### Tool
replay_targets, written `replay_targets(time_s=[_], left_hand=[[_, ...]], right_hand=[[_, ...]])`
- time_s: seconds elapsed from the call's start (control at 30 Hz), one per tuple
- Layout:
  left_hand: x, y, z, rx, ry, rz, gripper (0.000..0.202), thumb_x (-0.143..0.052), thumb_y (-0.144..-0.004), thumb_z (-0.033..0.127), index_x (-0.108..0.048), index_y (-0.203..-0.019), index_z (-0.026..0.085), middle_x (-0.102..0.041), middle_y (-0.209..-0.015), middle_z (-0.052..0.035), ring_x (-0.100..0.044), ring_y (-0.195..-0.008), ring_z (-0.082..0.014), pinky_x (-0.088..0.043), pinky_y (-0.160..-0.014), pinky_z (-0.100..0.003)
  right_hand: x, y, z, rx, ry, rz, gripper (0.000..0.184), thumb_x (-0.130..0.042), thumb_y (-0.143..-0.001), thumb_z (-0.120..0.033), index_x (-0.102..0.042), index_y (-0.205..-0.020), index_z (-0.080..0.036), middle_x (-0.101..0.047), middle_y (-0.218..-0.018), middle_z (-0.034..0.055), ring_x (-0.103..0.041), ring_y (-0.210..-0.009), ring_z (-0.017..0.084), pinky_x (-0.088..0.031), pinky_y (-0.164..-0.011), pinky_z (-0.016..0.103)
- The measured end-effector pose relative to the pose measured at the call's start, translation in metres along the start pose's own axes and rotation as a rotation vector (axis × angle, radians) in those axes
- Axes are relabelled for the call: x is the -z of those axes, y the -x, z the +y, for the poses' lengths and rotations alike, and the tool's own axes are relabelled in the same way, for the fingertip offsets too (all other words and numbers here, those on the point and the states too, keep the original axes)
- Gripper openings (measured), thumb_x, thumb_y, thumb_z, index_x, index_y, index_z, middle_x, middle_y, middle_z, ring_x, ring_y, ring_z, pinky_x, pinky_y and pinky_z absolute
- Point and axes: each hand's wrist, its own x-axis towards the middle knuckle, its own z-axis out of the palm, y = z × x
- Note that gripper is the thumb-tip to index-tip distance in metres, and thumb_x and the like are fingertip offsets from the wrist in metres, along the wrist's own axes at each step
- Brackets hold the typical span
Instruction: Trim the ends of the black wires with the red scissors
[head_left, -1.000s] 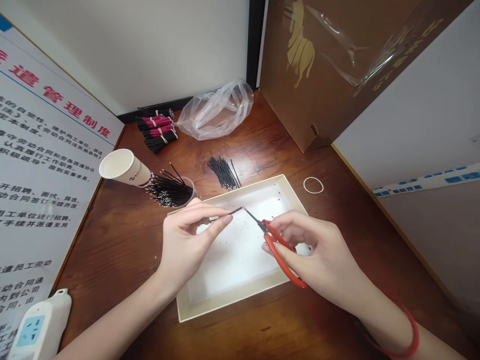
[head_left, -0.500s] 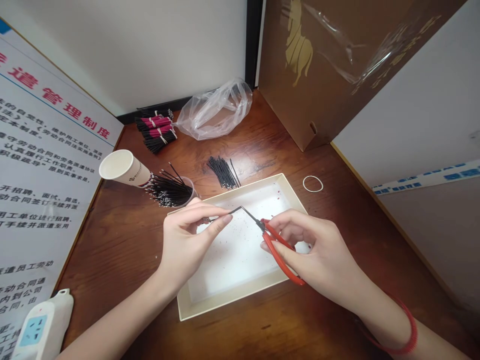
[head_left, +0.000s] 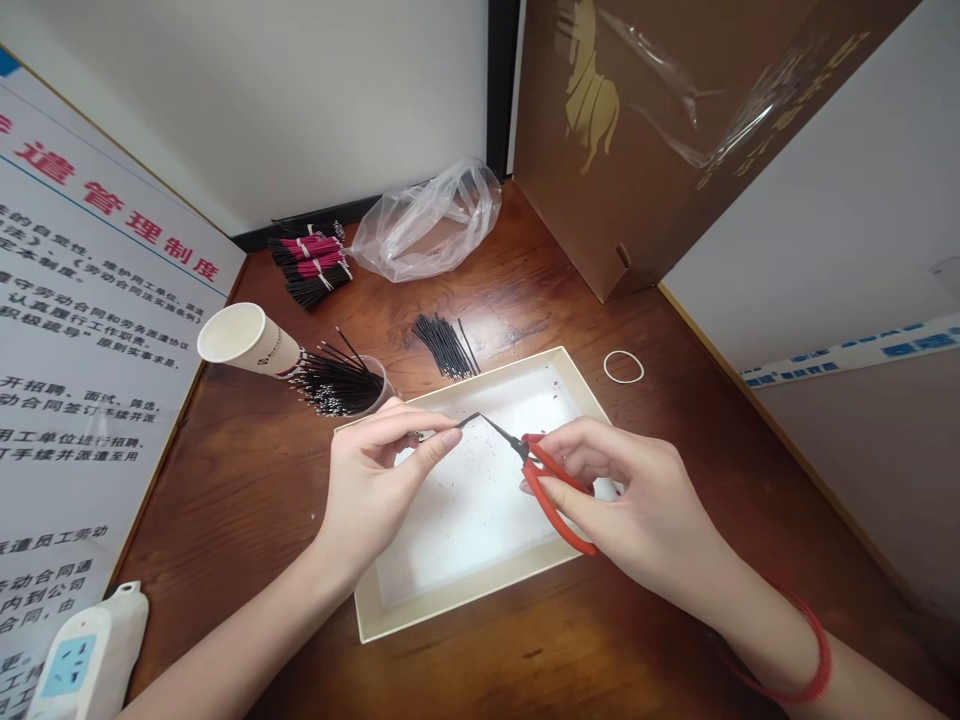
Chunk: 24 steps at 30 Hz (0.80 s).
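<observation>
My left hand point(head_left: 382, 455) pinches a short black wire point(head_left: 468, 420) between thumb and fingers. The wire's free end points right, over the shallow cream box point(head_left: 401, 625). My right hand point(head_left: 630, 490) is wrapped around red-handled scissors point(head_left: 555, 510), their narrow dark blades reaching left to the wire's tip. The blades look closed together at that tip; whether they grip it is too small to tell. Tiny dark and red scraps lie on the box's white bottom. Behind my left hand, a clear cup point(head_left: 388, 383) lies tipped with many black, silver-tipped wires point(head_left: 337, 380) in it.
Behind the box lies a loose pile of black wires point(head_left: 444, 345). Farther back are tied black and pink wire bundles point(head_left: 311, 262) and a plastic bag point(head_left: 427, 220). A paper cup point(head_left: 244, 340), a rubber band point(head_left: 624, 367), a power strip point(head_left: 94, 650) and a brown carton point(head_left: 637, 150) surround the area.
The scissors' handles have drawn slightly closer together and the blades have narrowed at the wire's tip. My left hand keeps its pinch, nearly unmoved.
</observation>
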Motion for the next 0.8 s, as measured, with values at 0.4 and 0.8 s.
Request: replay_targets(time_s=[0.4, 0.8], left_hand=[[-0.0007, -0.0002, -0.0002, 0.007, 0.001, -0.003, 0.009, -0.077, -0.075, 0.017, -0.080, -0.071, 0.024, -0.074, -0.068, -0.0009, -0.056, -0.064, -0.0147, -0.043, -0.060, -0.029], [-0.0011, -0.0010, 0.0022, 0.010, 0.011, -0.013, 0.010, -0.077, -0.075, 0.016, -0.080, -0.070, 0.024, -0.073, -0.067, -0.0010, -0.056, -0.063, -0.0148, -0.043, -0.059, -0.030]], right_hand=[[0.0003, -0.0004, -0.0038, 0.023, 0.037, -0.024, 0.013, -0.065, -0.080, -0.026, -0.059, -0.075, -0.017, -0.056, -0.059, -0.0037, -0.047, -0.051, 0.005, -0.042, -0.050, 0.017], [-0.0010, 0.0002, -0.0016, -0.023, -0.025, -0.059, 0.016, -0.067, -0.080, -0.031, -0.061, -0.076, -0.017, -0.062, -0.064, -0.0014, -0.051, -0.052, 0.006, -0.045, -0.051, 0.018]])
